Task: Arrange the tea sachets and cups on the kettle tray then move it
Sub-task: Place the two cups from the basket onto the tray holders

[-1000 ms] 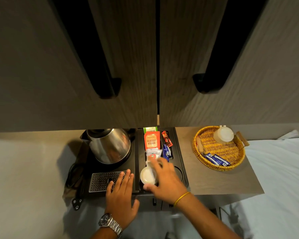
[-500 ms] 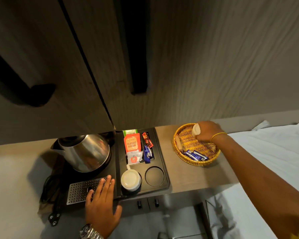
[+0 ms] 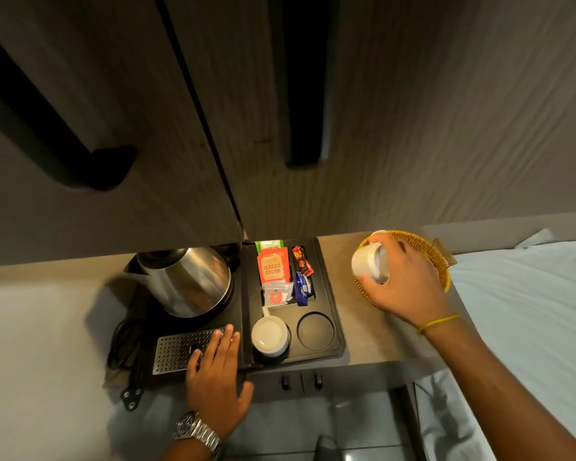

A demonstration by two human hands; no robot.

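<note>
Your right hand (image 3: 409,287) held a white cup (image 3: 368,262) in its grip above the wicker basket (image 3: 441,261); your left hand (image 3: 217,377) lay flat, fingers spread, on the kettle tray (image 3: 333,327).

On the kettle tray (image 3: 333,341) the kettle (image 3: 187,281) stands at the left, with the sachets (image 3: 275,274) in the compartment to its right. In front of the sachets one cup (image 3: 269,336) sits in the left round recess, beside the right recess (image 3: 315,331). The basket (image 3: 439,261) lies on the counter (image 3: 363,341) to the right of the tray.
</note>
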